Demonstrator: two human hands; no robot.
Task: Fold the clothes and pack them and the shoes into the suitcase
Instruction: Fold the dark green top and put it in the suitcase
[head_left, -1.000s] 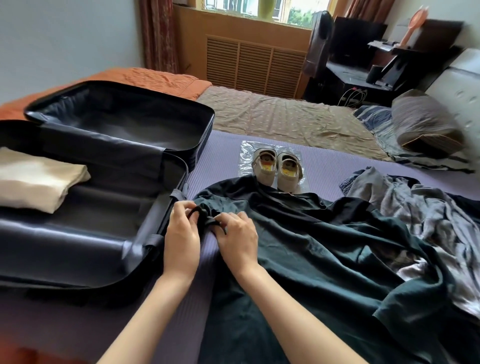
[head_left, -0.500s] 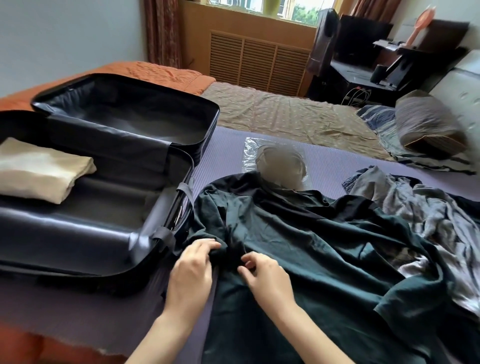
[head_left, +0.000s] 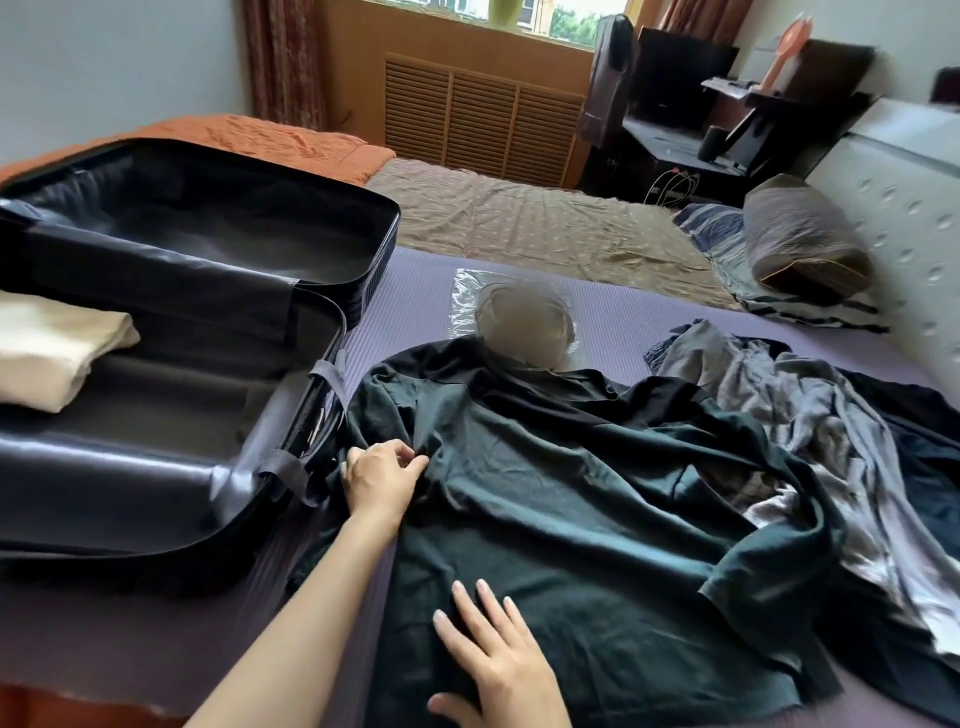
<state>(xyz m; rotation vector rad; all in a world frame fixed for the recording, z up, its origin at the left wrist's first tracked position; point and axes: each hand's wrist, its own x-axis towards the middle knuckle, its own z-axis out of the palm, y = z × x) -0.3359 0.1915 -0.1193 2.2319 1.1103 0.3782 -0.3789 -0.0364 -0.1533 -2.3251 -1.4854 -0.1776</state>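
Observation:
A dark green garment (head_left: 597, 499) lies spread and creased on the purple bed cover. My left hand (head_left: 376, 478) pinches its left edge close to the suitcase wall. My right hand (head_left: 498, 657) lies flat on the near part of the cloth, fingers straight. The black suitcase (head_left: 291, 431) stands open on the left, and a folded cream garment (head_left: 49, 348) rests inside it. The pair of shoes (head_left: 524, 322) sits on a clear plastic sheet beyond the garment, blurred. A heap of grey and dark clothes (head_left: 810, 415) lies at the right.
A rolled grey pillow (head_left: 800, 244) and a white padded headboard (head_left: 909, 208) are at the far right. An orange blanket (head_left: 275, 143) lies behind the suitcase lid. A brown sheet (head_left: 519, 223) covers the far part of the bed.
My right hand has left the pinched fold and slid toward me, now flat on the cloth. My left hand stays at the garment's left edge. The view has tilted and shifted.

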